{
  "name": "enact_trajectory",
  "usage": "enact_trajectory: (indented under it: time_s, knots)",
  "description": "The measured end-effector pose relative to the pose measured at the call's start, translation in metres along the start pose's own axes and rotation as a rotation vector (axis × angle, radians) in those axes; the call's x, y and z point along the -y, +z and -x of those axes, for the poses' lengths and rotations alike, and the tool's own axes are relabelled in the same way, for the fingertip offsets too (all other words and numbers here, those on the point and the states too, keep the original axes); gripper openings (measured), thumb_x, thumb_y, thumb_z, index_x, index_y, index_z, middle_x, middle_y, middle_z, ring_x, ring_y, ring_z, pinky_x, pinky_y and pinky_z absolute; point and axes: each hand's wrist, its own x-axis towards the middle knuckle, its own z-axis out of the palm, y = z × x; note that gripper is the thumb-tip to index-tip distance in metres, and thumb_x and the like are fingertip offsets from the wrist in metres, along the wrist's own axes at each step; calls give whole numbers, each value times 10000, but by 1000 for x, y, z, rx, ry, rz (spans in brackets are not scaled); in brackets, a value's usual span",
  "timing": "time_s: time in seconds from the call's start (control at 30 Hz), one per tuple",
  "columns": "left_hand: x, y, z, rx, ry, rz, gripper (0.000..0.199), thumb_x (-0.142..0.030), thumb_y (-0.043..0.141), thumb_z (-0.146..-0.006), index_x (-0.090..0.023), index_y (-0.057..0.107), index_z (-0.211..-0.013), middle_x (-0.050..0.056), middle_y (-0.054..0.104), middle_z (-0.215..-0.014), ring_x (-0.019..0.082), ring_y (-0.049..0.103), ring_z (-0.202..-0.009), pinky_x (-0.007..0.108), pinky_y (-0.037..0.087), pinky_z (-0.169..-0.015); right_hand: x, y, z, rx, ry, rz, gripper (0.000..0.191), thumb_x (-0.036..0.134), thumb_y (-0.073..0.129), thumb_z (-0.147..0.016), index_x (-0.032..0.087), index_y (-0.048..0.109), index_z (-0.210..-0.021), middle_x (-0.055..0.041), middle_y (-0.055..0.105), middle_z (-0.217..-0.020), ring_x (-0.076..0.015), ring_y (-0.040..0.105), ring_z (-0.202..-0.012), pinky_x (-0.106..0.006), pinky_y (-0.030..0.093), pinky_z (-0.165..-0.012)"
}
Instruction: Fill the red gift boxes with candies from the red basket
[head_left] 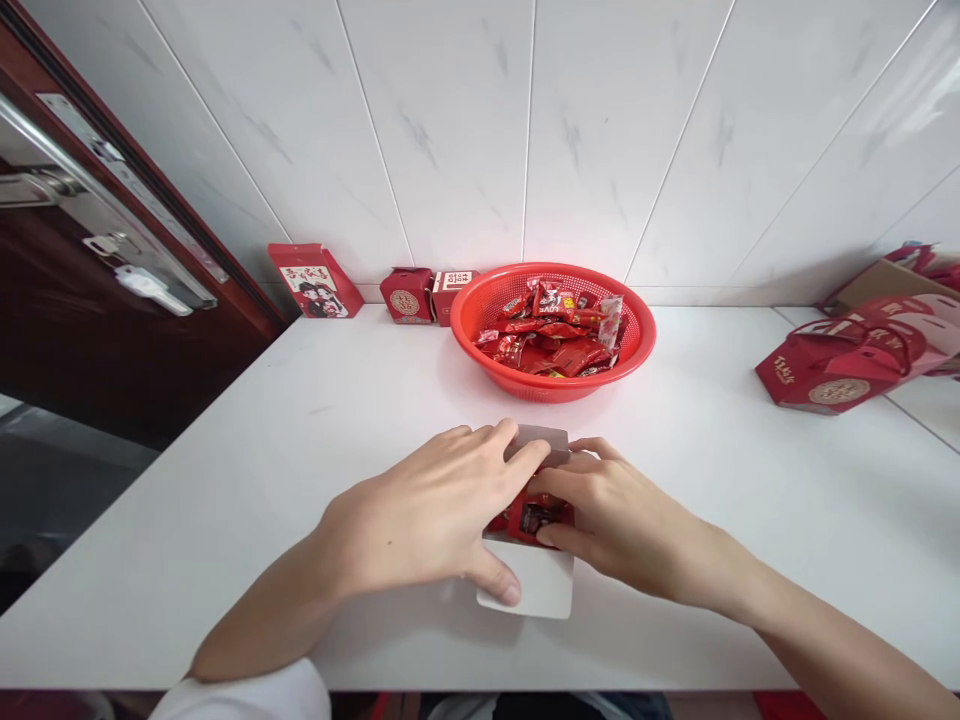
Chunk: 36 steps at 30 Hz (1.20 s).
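A small open gift box stands on the table close to me, its near flap folded out with the pale inside showing. My left hand grips it from the left, thumb on the near flap and fingertips at the far flap. Red and dark wrapped candies fill the opening. From the right, my right hand reaches in, its thumb and forefinger bent onto a candy; the other fingers lie partly behind the box's far side. Beyond my hands sits a red plastic basket of wrapped candies.
On the white table, a red printed box and two small red boxes stand against the tiled wall. Red handled boxes and a cardboard carton are on the right. A door with keys is at left.
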Motion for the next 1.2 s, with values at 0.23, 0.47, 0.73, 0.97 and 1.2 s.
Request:
enact_trajectory:
  time_s: [0.23, 0.47, 0.73, 0.97, 1.2]
  knots:
    - [3, 0, -2, -18, 28, 20, 900, -541, 859, -662, -318, 479, -1448, 68, 612, -1245, 333, 623, -1105, 362, 465, -873, -3, -7, -5, 37, -29, -8, 238, 98, 574, -955, 252, 743, -1020, -35, 771, -977, -216, 705, -928, -432, 465, -986]
    - [7, -9, -11, 3, 27, 30, 1025, -533, 855, -686, -301, 360, -1553, 84, 580, -1346, 339, 591, -1207, 364, 473, -935, -31, -8, 15, -284, 20, -162, 279, 159, 623, -925, 267, 705, -1169, -55, 734, -1232, -232, 684, -1120, -364, 546, -950]
    - [13, -9, -26, -1, 109, 60, 1177, -515, 872, -699, -288, 207, -1643, 125, 337, -1655, 382, 375, -1481, 442, 406, -1122, -56, 13, 27, -459, 300, -337, 330, 510, 656, -906, 252, 499, -1038, -19, 669, -902, -187, 642, -736, -351, 571, -685]
    - [24, -19, -30, -77, 140, 142, 976, -598, 753, -818, -296, 292, -1623, 75, 344, -1676, 330, 343, -1525, 425, 363, -1188, -71, 13, 22, -445, 434, -783, 439, 591, 735, -802, 229, 487, -827, 49, 547, -633, -136, 533, -559, -270, 439, -518]
    - [36, -26, -40, -270, 105, 203, 551, -535, 602, -961, -242, 584, -1427, 68, 605, -1471, 284, 566, -1337, 375, 452, -1091, -78, 9, 26, -566, 394, -1061, 489, 578, 782, -791, 199, 509, -646, 25, 557, -620, -114, 514, -568, -260, 437, -565]
